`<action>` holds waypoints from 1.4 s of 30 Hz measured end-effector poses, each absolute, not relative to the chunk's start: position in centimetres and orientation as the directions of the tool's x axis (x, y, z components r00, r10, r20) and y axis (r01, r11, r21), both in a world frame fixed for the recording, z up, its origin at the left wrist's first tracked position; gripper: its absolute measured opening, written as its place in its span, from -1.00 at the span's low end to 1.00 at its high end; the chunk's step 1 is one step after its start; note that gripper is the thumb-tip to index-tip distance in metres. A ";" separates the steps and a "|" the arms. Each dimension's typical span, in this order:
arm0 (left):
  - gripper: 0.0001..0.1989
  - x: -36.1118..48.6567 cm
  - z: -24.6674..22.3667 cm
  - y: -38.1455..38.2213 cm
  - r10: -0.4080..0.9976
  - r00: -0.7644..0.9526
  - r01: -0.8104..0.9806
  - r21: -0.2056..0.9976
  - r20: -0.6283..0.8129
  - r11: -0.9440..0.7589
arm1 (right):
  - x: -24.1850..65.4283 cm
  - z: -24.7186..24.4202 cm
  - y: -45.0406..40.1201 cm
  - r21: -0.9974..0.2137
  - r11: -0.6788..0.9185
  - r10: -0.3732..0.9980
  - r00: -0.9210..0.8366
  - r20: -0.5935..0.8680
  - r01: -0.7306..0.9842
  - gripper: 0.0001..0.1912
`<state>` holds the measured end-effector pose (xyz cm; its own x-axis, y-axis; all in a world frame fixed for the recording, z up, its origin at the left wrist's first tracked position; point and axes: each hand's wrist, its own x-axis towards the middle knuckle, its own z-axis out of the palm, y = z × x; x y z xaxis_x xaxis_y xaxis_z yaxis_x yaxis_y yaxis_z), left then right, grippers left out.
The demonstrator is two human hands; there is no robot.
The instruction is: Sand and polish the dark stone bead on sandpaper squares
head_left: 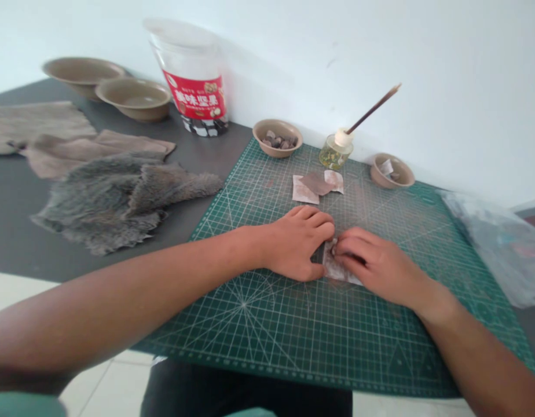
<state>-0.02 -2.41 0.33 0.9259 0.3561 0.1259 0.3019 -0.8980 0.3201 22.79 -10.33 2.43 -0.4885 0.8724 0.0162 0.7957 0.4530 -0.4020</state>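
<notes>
On the green cutting mat (pixel 276 324) lies a small white paper piece (pixel 343 273) with brown smudges, partly covered by both hands. My left hand (pixel 296 244) rests palm down at its left edge, fingers stretched out and the thumb apart, touching the mat and the paper's edge. From the right, my right hand (pixel 378 263) reaches over the paper with thumb and fingers pinched together. A small dark bit shows at those fingertips, too small to name. Just beyond the hands, a brown scrap (pixel 317 183) overlaps two smudged white paper pieces (pixel 305 190).
At the back stand a bowl of small brown pieces (pixel 277 152), a glass jar (pixel 336 153) with a brush (pixel 374 109), and another small bowl (pixel 391 180). Grey fur (pixel 106 200), tan hide pieces (pixel 68 147), two larger bowls (pixel 135 104) and a plastic tub (pixel 198 95) are left; a clear bag (pixel 497 243) lies right.
</notes>
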 end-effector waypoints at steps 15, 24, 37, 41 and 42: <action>-0.52 0.0 0.3 -2.4 0.356 0.926 0.306 0.309 0.122 -0.901 | 23.7 2.7 -10.6 -0.415 0.489 0.817 -0.569 -0.090 0.767 -0.89; -0.52 0.0 0.3 -2.4 0.353 0.928 0.301 0.319 0.119 -0.899 | 23.5 2.8 -10.5 -0.420 0.536 0.775 -0.624 -0.100 0.733 -0.87; -0.53 0.0 0.2 -2.4 0.365 0.922 0.312 0.309 0.128 -0.898 | 23.7 2.8 -10.4 -0.315 0.462 0.873 -0.488 -0.003 0.829 -0.90; -0.53 0.0 0.2 -2.4 0.363 0.924 0.311 0.316 0.121 -0.896 | 23.9 3.0 -10.5 -0.392 0.498 0.799 -0.585 -0.137 0.773 -0.88; -0.52 0.0 0.3 -2.4 0.362 0.925 0.309 0.321 0.118 -0.895 | 23.8 2.9 -10.6 -0.410 0.513 0.784 -0.606 -0.135 0.754 -0.88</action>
